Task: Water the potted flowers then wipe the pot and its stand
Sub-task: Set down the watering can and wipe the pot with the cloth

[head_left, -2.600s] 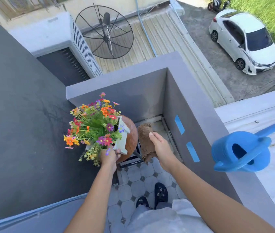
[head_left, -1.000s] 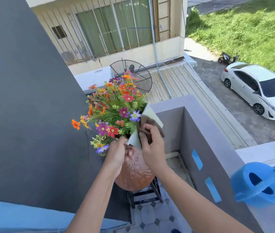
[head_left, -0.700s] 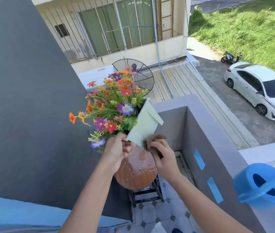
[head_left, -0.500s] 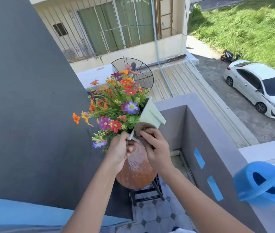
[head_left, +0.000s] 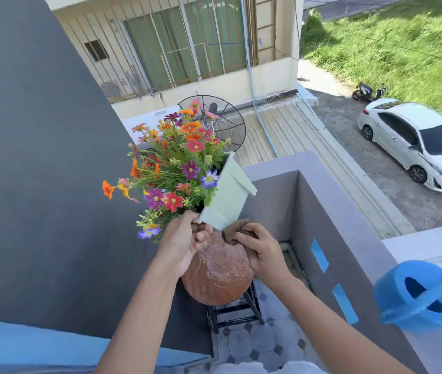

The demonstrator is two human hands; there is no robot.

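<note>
Low in the centre of the frame: round brown wooden stand top (head_left: 218, 276), seemingly bare and wet-looking, on a black frame (head_left: 237, 310) over grey tiled floor (head_left: 252, 344). At lower right: blue watering can (head_left: 422, 295) on the grey parapet ledge (head_left: 349, 211).

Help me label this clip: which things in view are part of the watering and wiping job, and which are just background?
Part of the job:
- white pot of flowers, held tilted by the left hand
- brown cloth, gripped by the right hand
- round wooden stand
- blue watering can on the ledge

Just background:
- white car
- satellite dish
- motorbike
</note>
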